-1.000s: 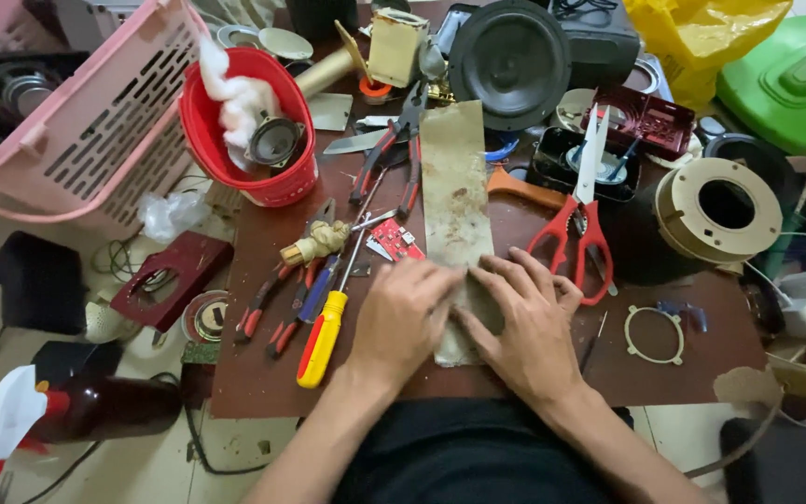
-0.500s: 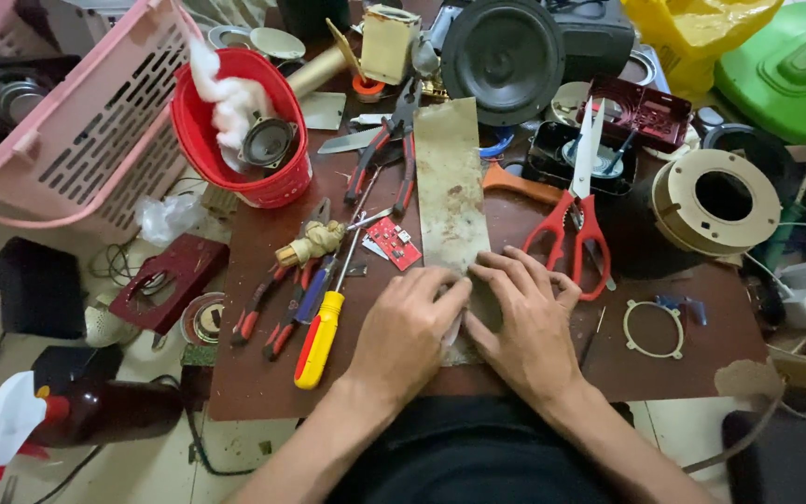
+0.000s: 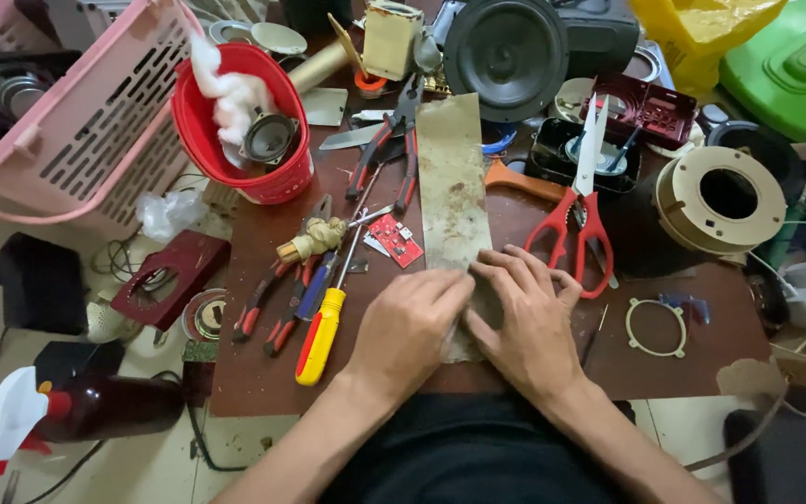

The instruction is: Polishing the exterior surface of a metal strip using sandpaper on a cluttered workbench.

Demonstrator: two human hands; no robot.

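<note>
A long, worn, brownish strip of sheet material (image 3: 451, 182) lies lengthwise down the middle of the dark brown table (image 3: 263, 373). My left hand (image 3: 408, 327) and my right hand (image 3: 526, 313) both press flat on its near end, fingertips meeting at the strip. Neither hand holds a tool. A yellow-handled screwdriver (image 3: 321, 331) lies just left of my left hand. Red-handled scissors (image 3: 582, 201) lie just right of the strip, beyond my right hand.
Pliers (image 3: 386, 154), a small red circuit board (image 3: 396, 240) and more hand tools lie left of the strip. A red bucket (image 3: 254, 126), a pink basket (image 3: 76, 121), a black speaker (image 3: 507, 56), a tan ring part (image 3: 720, 196) and a spray bottle (image 3: 76, 411) surround the table.
My hands stay pressed on the strip's near end, with only small finger shifts. The view has tilted slightly.
</note>
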